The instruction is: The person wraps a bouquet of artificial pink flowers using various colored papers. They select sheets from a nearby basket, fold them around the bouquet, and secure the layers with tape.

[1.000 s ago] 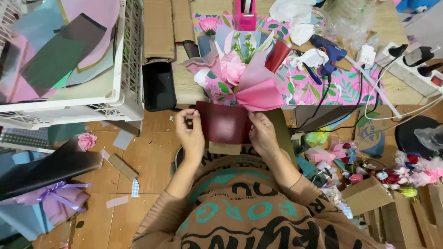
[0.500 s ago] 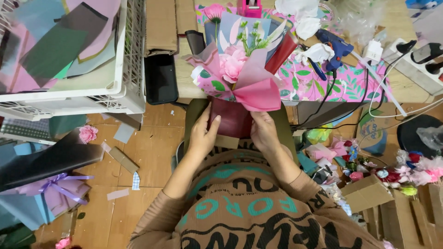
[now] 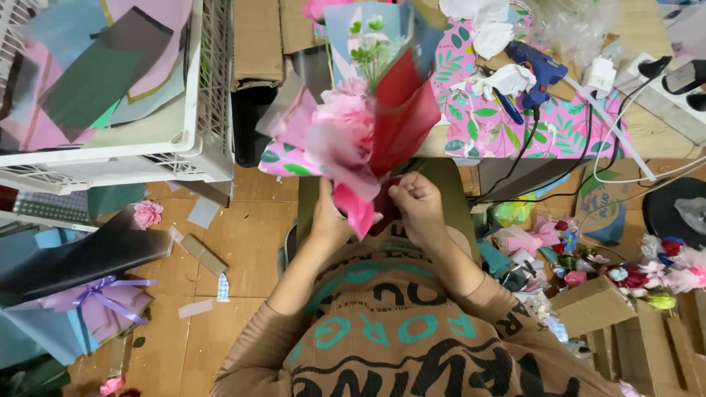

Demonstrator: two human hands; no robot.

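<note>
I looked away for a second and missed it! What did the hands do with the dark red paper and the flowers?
The left hand and right hand first held the dark red paper flat and spread in front of the body. Then they lifted it and folded it around the pink flower bouquet, which now stands between both hands, gripped at its base. The white basket, blue glue gun and gift box stayed put.

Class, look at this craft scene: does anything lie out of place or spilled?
Yes. A pink paper flower, paper scraps and a cardboard strip lie scattered on the floor, away from the bouquet that the left hand and right hand hold.
</note>
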